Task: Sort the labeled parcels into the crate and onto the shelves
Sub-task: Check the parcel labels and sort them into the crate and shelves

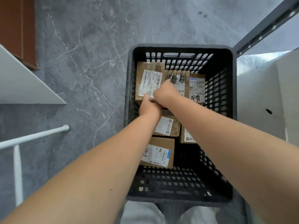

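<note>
parcel (pixel 148 81) in far-left corner of crate (pixel 178 45), label up | left grip (pixel 149 107) pinches its near edge; right grip (pixel 165 92) over right edge, hold unclear | likely light, stiff cardboard, label wrinkled: take by opposite edges

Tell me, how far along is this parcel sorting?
Done: several boxes already lie in the black crate. In hand: the left hand and right hand are on a big-labelled box at the crate's far left. Left: the white shelf, as far as visible, shows no parcel yet.
</note>
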A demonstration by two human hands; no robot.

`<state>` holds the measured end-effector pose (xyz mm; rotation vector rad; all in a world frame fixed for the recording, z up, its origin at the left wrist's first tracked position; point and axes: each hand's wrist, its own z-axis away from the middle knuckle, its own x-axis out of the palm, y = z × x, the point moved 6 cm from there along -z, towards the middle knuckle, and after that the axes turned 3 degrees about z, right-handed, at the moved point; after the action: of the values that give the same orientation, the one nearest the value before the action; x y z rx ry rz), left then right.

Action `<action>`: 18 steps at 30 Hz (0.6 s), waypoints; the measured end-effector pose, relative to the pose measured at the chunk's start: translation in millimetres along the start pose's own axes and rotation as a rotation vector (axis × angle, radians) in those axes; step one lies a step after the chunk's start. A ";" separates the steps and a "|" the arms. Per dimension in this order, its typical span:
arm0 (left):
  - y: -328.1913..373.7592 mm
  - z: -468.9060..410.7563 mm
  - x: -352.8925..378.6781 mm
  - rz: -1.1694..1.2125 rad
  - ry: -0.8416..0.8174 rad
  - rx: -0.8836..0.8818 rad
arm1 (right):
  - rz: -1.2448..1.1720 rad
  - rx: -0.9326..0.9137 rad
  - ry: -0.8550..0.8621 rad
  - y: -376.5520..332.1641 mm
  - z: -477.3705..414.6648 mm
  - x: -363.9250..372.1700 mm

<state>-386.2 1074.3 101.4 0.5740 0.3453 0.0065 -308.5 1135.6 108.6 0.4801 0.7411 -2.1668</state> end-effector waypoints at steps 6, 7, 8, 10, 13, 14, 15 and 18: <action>64.9 66.1 -49.6 -0.161 0.038 0.199 | 0.111 -0.048 0.078 -18.3 63.0 -41.0; 85.8 79.6 -56.0 -0.186 0.061 0.234 | 0.137 -0.069 0.094 -30.2 74.8 -57.4; 108.5 92.3 -62.3 -0.202 0.072 0.269 | 0.152 -0.094 0.112 -45.0 87.5 -77.8; 165.3 126.1 -77.3 -0.214 0.107 0.374 | 0.151 -0.183 0.187 -82.9 116.3 -131.0; 258.9 203.1 -108.8 -0.205 0.172 0.528 | 0.089 -0.358 0.347 -145.1 184.7 -228.8; 284.8 235.5 -123.5 -0.191 0.195 0.584 | 0.062 -0.413 0.398 -161.6 217.1 -258.5; 306.1 272.0 -141.6 -0.191 0.228 0.630 | 0.044 -0.468 0.439 -174.3 254.9 -283.6; 352.5 385.5 -195.0 -0.248 0.338 0.767 | 0.112 -0.616 0.515 -193.8 373.5 -336.9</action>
<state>-414.4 1146.4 653.6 1.2911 0.7571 -0.2812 -283.9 1183.7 644.9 0.7281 1.5536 -1.5963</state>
